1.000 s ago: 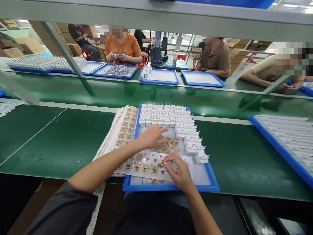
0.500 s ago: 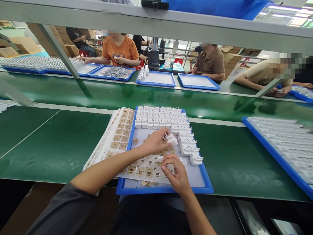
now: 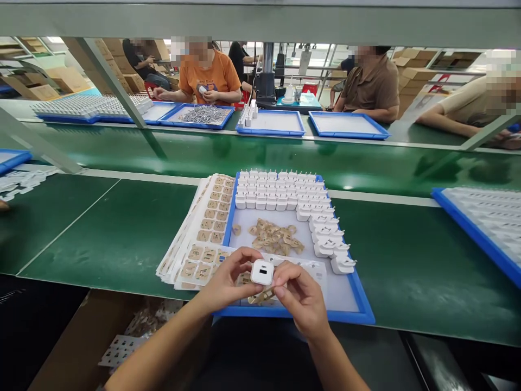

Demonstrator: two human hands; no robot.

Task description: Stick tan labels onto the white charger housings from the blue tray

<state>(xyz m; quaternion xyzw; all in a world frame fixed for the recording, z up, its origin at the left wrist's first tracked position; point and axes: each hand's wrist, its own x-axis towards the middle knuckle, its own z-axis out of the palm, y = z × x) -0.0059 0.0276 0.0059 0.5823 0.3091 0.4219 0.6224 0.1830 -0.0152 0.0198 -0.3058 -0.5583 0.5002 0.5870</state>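
Holding white adapter (image 3: 262,272) in left hand (image 3: 222,285); right hand (image 3: 305,296) at adapter's edge; whether grip closes unclear.

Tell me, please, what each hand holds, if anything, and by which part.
The left hand grips a white block by opposite sides; whether the right hand, at its edge, holds anything is unclear.

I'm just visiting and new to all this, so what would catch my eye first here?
Probably the white block with a dark slot, held up by the left hand near the tray's front edge, with the right hand close beside it. Next come the white pronged blocks lining the far and right sides of the blue tray, around a tan heap. Beyond, at upper left, an orange shirt stands out.
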